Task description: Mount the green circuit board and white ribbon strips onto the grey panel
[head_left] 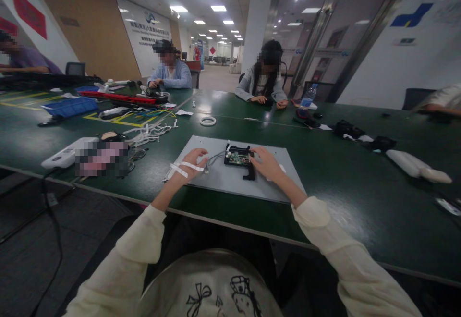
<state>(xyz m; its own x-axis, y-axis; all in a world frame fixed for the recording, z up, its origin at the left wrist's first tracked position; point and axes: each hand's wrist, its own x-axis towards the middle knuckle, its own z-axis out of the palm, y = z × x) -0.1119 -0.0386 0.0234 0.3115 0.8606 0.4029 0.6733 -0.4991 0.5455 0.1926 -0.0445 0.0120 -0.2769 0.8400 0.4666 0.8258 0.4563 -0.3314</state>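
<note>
A flat grey panel [219, 185] lies on the green table in front of me. On it sits a green circuit board [237, 157] in a black bracket [249, 175], with grey cables [216, 157] running out to the left. My left hand [196, 158] is over the panel's left part, beside the cable ends, fingers loosely curved and apart with nothing seen in them. White strips [185, 167] are stuck across that hand and wrist. My right hand [266, 162] has its thumb and fingers at the right edge of the circuit board, gripping there.
A white tape roll [208, 121] lies beyond the panel. To the left are a white device [68, 152], loose white strips [153, 133] and a blue tray [70, 107]. A bottle [308, 96] and black items [347, 129] stand right. Other people sit around the table.
</note>
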